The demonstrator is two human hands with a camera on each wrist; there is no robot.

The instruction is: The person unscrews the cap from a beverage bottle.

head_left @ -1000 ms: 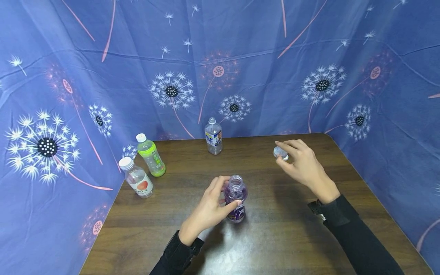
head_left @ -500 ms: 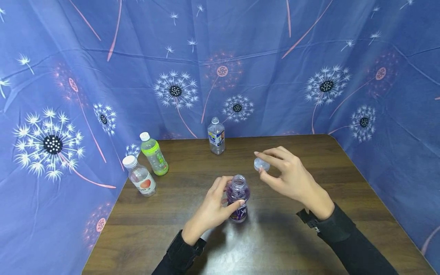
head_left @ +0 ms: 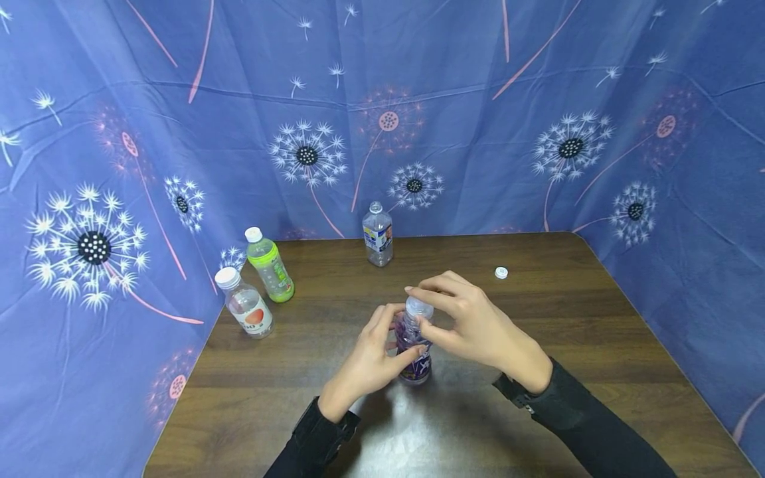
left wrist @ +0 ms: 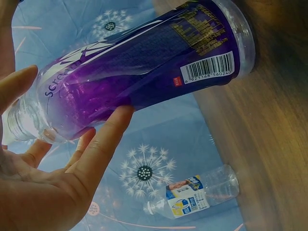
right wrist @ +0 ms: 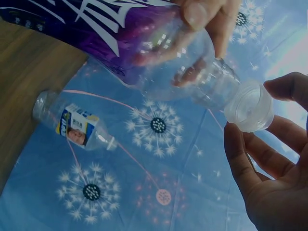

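Note:
A clear bottle with a purple label (head_left: 416,365) stands upright on the table in the head view. My left hand (head_left: 366,355) grips it around its upper part, thumb on the near side. Between thumb and fingers, my right hand (head_left: 478,328) pinches a translucent cap (head_left: 420,307) at the bottle's mouth. The right wrist view shows this cap (right wrist: 249,107) tilted against the threaded neck (right wrist: 216,84), its hollow side partly visible. In the left wrist view, the bottle's barcode side (left wrist: 144,62) faces the camera.
A small white cap (head_left: 501,272) lies on the wooden table (head_left: 538,425) at the right. A clear bottle without a cap (head_left: 378,242) stands at the back. Two capped bottles, one green (head_left: 271,272) and one with a peach label (head_left: 248,312), stand at the left. Patterned blue cloth (head_left: 382,66) hangs behind.
My right hand has carried the translucent cap leftward from the table's right side to the purple bottle's mouth, uncovering the small white cap. The left hand keeps its grip on the bottle.

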